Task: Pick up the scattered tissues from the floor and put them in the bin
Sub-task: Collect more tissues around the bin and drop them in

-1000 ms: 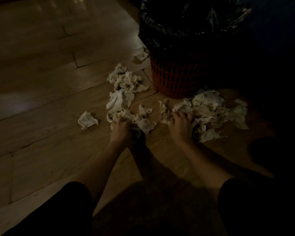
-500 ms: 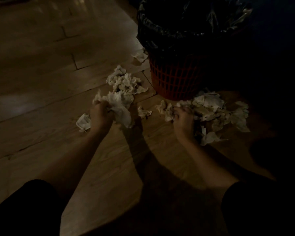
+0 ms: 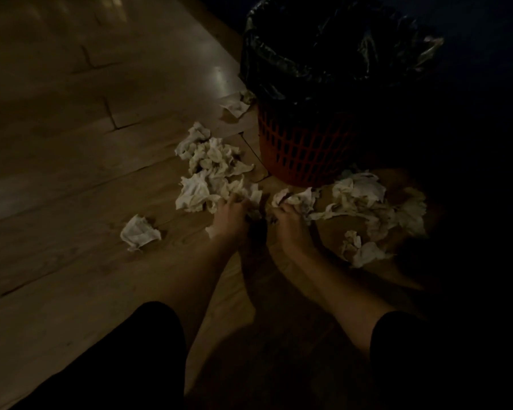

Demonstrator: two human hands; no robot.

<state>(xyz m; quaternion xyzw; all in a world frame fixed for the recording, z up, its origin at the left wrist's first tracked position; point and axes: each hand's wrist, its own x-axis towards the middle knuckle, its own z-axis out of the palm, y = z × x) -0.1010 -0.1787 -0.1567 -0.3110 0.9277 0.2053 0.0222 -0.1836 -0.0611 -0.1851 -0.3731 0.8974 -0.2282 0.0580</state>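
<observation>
The wooden floor (image 3: 71, 149) spreads dim and glossy under me. Ahead and to my right stands the red mesh bin (image 3: 302, 149), lined with a black bag (image 3: 323, 45). White crumpled tissues (image 3: 211, 161) lie in 2 loose heaps at its base, 1 left of it and 1 in front (image 3: 365, 199), with 1 stray tissue (image 3: 138, 232) apart on the left. My left hand (image 3: 230, 216) is curled around tissues at the near edge of the left heap. My right hand (image 3: 289, 217), just beside it, is clenched on another clump (image 3: 301, 199).
</observation>
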